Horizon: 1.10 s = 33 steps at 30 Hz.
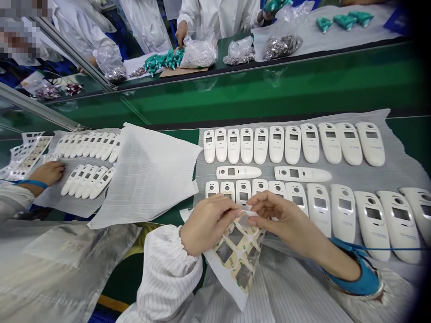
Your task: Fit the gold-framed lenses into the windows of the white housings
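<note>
We see both grips closed on sticker sheet (237,255): left hand (207,224) holds it, right hand (286,222) pinches its top edge.

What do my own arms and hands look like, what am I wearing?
The left hand and right hand are bare, no gloves. The left arm has a white sleeve with fine stripes, gathered into an elastic cuff. The right forearm is uncovered up to a blue wrist strap, with a thin blue cord running off to the right.
</note>
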Available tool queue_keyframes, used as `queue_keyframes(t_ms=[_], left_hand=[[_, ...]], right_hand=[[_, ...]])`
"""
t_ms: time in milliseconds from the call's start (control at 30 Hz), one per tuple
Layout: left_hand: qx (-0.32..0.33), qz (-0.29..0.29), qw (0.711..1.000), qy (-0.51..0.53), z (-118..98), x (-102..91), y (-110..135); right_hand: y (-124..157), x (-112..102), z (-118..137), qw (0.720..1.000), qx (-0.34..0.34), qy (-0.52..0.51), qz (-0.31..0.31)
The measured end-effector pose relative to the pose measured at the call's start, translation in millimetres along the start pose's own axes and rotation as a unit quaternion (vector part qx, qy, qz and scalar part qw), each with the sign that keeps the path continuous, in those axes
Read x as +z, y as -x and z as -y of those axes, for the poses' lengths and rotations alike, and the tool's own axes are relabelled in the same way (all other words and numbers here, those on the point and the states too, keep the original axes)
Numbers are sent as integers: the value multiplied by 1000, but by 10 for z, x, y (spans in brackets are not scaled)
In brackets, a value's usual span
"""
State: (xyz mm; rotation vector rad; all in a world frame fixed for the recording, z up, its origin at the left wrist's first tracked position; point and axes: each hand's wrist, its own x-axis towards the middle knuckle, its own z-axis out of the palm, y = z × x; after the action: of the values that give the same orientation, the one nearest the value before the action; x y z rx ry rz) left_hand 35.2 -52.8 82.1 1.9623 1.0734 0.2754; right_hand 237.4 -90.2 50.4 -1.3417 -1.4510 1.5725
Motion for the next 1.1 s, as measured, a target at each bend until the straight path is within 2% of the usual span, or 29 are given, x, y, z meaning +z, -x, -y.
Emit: queue_keyframes(t_ms=[167,367,433,600,800,967,1100], left_hand=[[-12,27,999,35,-57,-20,-3],[-53,29,998,15,-105,8,-21],[-51,37,998,15,-111,33,-25],[-33,46,997,48,-118,74,-23],[-64,43,996,53,-100,90,-47],[-62,43,995,58,-107,106,-45],[-80,26,995,54,-74,142,-47]], right_hand=[[24,26,40,972,-165,163,-46],[56,68,70,913,-271,287,-99],[79,63,66,906,-276,303,-105],[93,33,72,944,-216,240,-71],[69,38,53,922,-257,275,-90],[70,55,60,936,-232,251,-88],[82,74,52,912,-265,296,-105]])
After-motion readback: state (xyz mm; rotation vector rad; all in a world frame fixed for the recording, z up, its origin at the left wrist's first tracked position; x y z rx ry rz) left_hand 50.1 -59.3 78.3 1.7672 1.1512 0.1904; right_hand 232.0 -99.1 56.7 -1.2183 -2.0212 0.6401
